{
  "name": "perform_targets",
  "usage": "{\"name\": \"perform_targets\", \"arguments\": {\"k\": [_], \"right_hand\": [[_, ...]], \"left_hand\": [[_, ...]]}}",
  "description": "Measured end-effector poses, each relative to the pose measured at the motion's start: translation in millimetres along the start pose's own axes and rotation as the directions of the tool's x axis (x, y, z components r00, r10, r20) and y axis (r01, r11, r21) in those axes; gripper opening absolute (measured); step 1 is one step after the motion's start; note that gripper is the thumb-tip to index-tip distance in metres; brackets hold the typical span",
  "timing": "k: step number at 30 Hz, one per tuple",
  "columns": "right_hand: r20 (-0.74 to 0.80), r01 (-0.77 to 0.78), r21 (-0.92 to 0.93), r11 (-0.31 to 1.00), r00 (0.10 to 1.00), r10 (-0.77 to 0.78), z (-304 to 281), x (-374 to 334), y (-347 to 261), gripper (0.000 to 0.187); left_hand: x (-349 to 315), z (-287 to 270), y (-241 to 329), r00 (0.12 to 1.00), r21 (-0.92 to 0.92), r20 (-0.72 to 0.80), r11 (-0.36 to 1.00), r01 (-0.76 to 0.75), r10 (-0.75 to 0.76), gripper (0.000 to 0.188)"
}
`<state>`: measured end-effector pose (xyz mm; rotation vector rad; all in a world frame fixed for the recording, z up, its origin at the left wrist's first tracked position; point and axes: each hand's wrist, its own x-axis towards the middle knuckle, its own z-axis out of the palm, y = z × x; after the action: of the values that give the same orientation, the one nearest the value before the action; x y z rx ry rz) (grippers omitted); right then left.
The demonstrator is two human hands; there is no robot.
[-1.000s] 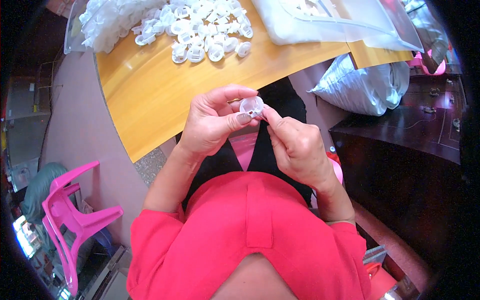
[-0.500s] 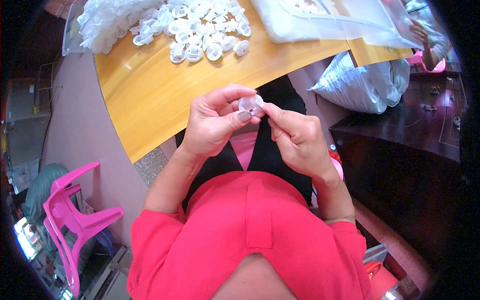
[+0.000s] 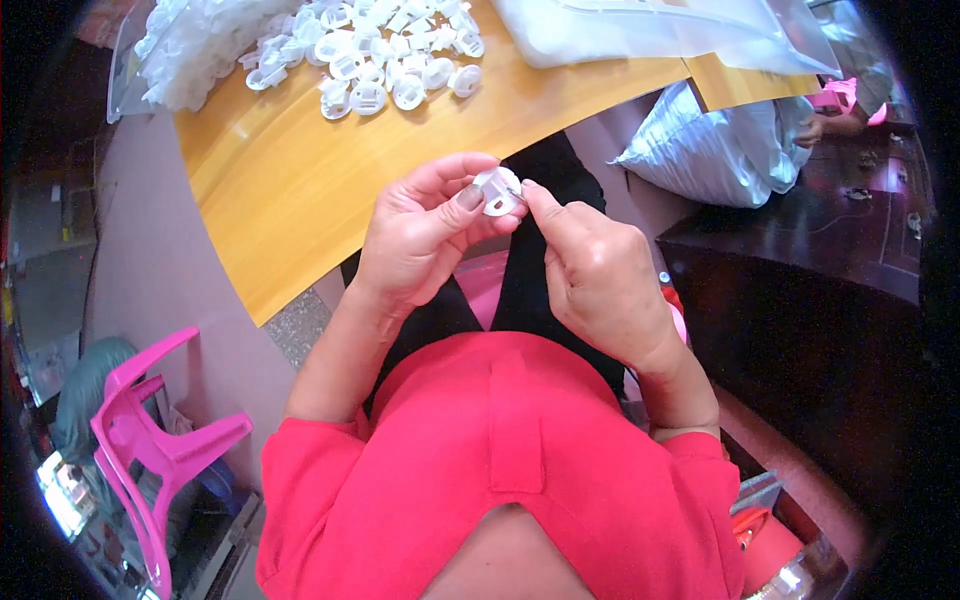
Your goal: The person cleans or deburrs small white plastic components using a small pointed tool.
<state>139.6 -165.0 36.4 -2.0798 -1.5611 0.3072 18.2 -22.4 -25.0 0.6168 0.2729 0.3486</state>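
Over my lap, just off the table edge, my left hand (image 3: 408, 238) pinches a small round white plastic part (image 3: 496, 190) between thumb and fingers. The part is disc-like, with a small opening near its lower edge and its face tilted up toward me. At its right side, my right hand (image 3: 602, 268) is closed, thumb against the index finger. A thin dark sliver shows at those fingertips, touching the part; its kind is too small to tell. Several similar white plastic parts (image 3: 408, 92) lie loose in a heap on the wooden table (image 3: 300, 190).
A clear bin (image 3: 124, 70) of white pieces stands at the far left, and a translucent plastic tub (image 3: 600, 40) at the far right. A silvery sack (image 3: 700, 150) sits beyond the table's right end, with another person's hand (image 3: 810, 131) by it. A pink plastic chair (image 3: 165, 440) stands left.
The white part has turned to show more of its face and opening. My right hand has shifted slightly right. The other person's hand has come down to the sack.
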Motion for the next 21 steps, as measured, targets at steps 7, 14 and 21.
{"name": "perform_targets", "arguments": {"k": [7, 14, 21], "right_hand": [[0.038, -0.014, -0.111, 0.994, 0.999, 0.018, -1.8, -0.1, -3.2, 0.04], [0.061, 0.01, -0.124, 0.992, 0.998, -0.003, -0.5, -0.6, -2.5, 0.039], [0.242, 0.086, -0.223, 0.971, 0.97, -0.03, -10.6, 8.1, -6.6, 0.019]], "left_hand": [[-0.1, 0.7, -2.2, 0.999, 0.039, 0.011, 0.998, -0.051, 0.05, 0.027], [0.0, 0.8, -5.1, 0.996, 0.082, 0.033, 0.993, -0.09, 0.087, 0.028], [-1.9, -0.6, -6.0, 0.993, 0.234, 0.033, 0.965, -0.121, 0.117, 0.025]]}}
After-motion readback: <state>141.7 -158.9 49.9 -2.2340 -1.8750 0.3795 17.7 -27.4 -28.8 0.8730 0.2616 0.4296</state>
